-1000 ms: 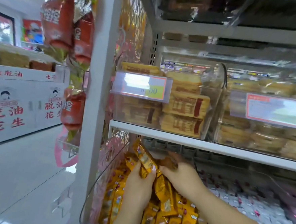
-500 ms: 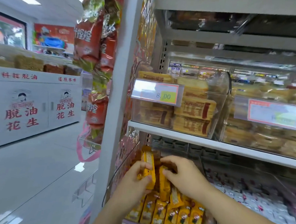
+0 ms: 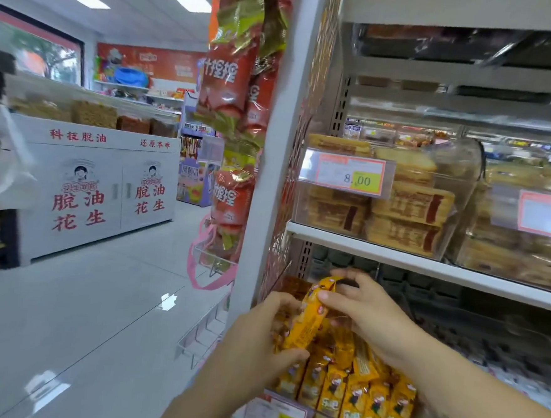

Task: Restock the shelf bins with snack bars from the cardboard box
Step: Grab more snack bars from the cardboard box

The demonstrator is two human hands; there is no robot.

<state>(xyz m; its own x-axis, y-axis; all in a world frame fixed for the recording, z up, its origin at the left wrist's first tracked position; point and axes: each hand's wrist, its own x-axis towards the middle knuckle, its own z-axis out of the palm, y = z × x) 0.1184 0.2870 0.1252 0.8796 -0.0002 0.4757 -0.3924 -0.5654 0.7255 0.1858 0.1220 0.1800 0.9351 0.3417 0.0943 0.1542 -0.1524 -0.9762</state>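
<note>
Shelf unit (image 3: 395,253) is seen from the aisle, with a white post (image 3: 270,175) at its left edge. A white cabinet (image 3: 99,196) with red lettering is stood well apart from it, across the floor on the left. Red snack bags (image 3: 234,85) are hung in a strip on the post's outer side.

Upper board, left end: a clear cake bin (image 3: 381,213) is packed with tan wrapped cakes, and a price tag (image 3: 351,176) reading 8.00 is fixed on its front.

Lower level, left end: a clear snack bin (image 3: 325,414) is filled with yellow snack bars (image 3: 355,400), stood upright in rows along its front edge.

Both hands are held over that bin's left side. The left hand (image 3: 258,341) is curled round the lower part of a held bar (image 3: 309,319), which is tilted and raised above the rows. The right hand (image 3: 368,313) is clamped on the same bar's top, thumb in front, fingers behind. Blur hides whether one bar or several are held.
</note>
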